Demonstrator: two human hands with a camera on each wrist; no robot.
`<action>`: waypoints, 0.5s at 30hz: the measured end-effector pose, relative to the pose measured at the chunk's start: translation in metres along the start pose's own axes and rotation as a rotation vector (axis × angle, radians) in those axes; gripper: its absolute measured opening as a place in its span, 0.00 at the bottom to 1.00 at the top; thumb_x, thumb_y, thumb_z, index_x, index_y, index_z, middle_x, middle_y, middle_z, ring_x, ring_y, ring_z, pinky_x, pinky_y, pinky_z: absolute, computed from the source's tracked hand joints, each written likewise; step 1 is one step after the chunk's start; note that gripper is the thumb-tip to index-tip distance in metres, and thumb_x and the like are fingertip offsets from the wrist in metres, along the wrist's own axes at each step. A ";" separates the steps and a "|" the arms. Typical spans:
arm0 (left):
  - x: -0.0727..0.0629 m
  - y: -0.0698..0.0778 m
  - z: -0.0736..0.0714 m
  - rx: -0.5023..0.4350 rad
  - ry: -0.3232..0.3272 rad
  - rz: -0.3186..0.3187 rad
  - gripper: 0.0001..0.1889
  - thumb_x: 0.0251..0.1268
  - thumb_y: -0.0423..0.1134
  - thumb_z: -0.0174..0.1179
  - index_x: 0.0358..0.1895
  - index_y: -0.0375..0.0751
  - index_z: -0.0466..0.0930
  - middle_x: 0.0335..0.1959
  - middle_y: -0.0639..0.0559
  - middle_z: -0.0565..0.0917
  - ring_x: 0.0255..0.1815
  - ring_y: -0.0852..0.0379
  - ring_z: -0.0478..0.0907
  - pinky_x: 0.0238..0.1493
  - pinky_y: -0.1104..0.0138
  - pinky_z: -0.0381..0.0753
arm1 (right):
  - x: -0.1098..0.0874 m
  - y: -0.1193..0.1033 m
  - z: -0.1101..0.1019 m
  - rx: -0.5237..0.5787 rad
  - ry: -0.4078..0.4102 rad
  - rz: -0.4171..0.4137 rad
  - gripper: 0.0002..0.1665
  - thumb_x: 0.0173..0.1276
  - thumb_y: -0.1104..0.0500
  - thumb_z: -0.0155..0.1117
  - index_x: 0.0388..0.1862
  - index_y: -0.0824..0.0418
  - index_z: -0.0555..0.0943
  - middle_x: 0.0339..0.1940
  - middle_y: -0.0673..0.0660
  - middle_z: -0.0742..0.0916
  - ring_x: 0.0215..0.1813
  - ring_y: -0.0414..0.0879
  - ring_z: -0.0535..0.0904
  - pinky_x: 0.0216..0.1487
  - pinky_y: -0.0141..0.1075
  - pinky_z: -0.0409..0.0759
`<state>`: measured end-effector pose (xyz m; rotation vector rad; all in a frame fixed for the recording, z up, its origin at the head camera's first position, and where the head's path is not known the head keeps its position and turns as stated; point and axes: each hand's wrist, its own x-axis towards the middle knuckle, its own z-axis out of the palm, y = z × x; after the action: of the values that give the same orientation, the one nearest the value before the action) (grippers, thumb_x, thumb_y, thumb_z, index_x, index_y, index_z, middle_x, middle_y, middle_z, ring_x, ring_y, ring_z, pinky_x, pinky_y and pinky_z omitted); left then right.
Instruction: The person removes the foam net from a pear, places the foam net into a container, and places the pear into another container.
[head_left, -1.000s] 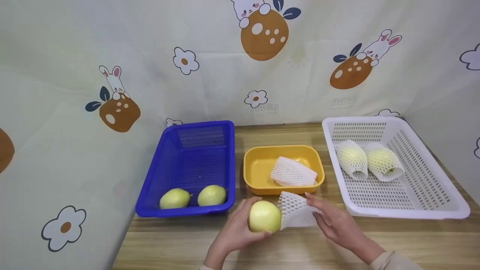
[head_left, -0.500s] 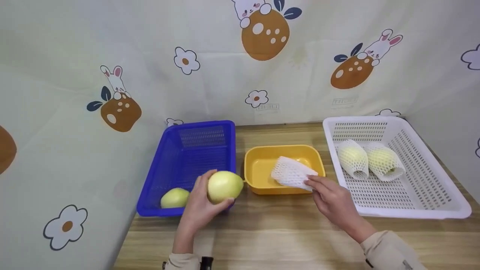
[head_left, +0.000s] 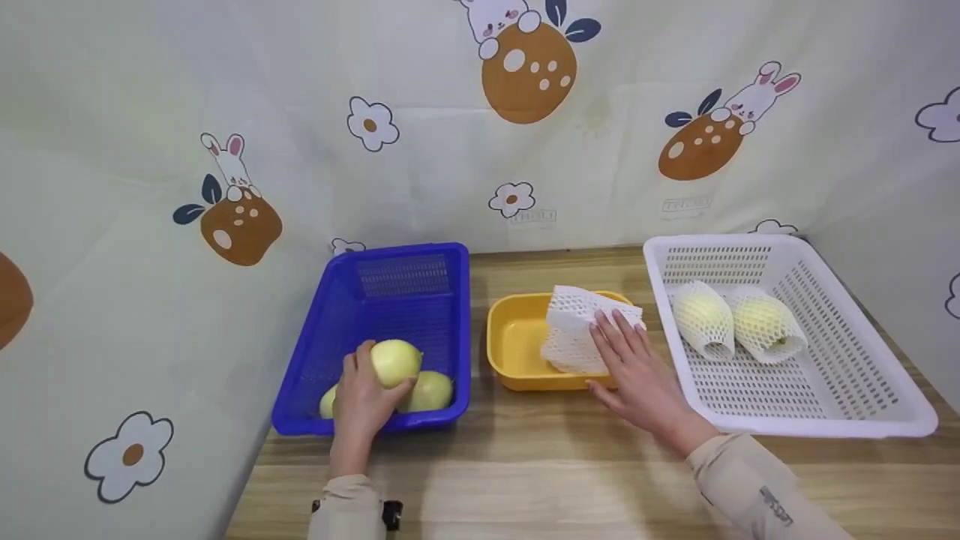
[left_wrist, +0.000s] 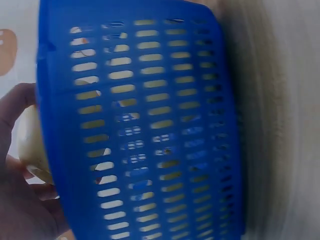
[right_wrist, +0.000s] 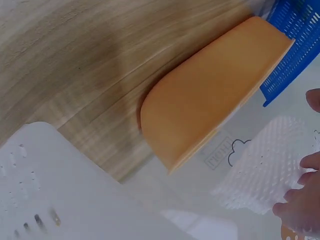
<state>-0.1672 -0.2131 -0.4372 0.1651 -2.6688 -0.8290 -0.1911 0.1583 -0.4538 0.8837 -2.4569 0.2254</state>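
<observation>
My left hand [head_left: 364, 397] grips a yellow-green pear [head_left: 395, 364] over the near end of the blue basket [head_left: 463, 337]. In the left wrist view the basket's slotted wall partly hides that pear [left_wrist: 31, 145]. Below it in the basket lie another pear [head_left: 431, 391] and one mostly behind the hand [head_left: 328, 403]. My right hand [head_left: 637, 379] has its fingers stretched out against a white foam net sleeve [head_left: 576, 306], above the yellow tub [head_left: 517, 330]. Another foam net sleeve [head_left: 564, 351] lies in the tub, overlapped by the first in the head view.
To the right stands a white slotted basket [head_left: 810, 427] holding two pears in foam nets, one wrapped pear [head_left: 703, 315] beside the other [head_left: 759, 319]. All three containers are on a wooden table [head_left: 525, 480], backed by a printed curtain [head_left: 435, 172].
The left hand has carried its pear left from the front of the tub to over the blue basket. The right hand has moved the net sleeve up to the tub, and its fingers have straightened.
</observation>
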 end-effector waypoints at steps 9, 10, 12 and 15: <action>0.003 -0.011 0.005 0.028 -0.038 -0.080 0.40 0.41 0.48 0.67 0.57 0.33 0.58 0.45 0.32 0.65 0.37 0.34 0.71 0.33 0.47 0.70 | 0.000 -0.006 0.029 0.019 -0.224 0.127 0.46 0.60 0.39 0.52 0.66 0.68 0.54 0.69 0.60 0.52 0.68 0.56 0.41 0.63 0.50 0.43; 0.003 -0.012 0.005 0.035 -0.046 -0.090 0.41 0.41 0.48 0.67 0.57 0.33 0.58 0.45 0.32 0.65 0.38 0.33 0.71 0.33 0.46 0.70 | 0.001 -0.006 0.031 0.029 -0.238 0.134 0.46 0.60 0.39 0.52 0.66 0.68 0.54 0.69 0.60 0.52 0.68 0.56 0.40 0.63 0.50 0.43; 0.005 -0.014 0.004 0.046 -0.072 -0.107 0.41 0.41 0.47 0.67 0.58 0.33 0.57 0.46 0.31 0.64 0.39 0.33 0.70 0.33 0.46 0.70 | 0.001 -0.007 0.036 0.048 -0.254 0.136 0.46 0.60 0.39 0.52 0.66 0.68 0.54 0.69 0.61 0.52 0.68 0.57 0.41 0.63 0.50 0.43; 0.009 -0.017 0.003 0.065 -0.099 -0.119 0.41 0.42 0.47 0.67 0.59 0.32 0.56 0.46 0.30 0.64 0.40 0.33 0.70 0.33 0.46 0.70 | 0.003 -0.008 0.042 0.091 -0.279 0.121 0.44 0.61 0.40 0.52 0.66 0.68 0.56 0.68 0.62 0.54 0.67 0.58 0.43 0.63 0.50 0.45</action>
<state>-0.1763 -0.2274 -0.4461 0.3093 -2.8033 -0.8052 -0.2056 0.1371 -0.4882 0.8539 -2.7827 0.2742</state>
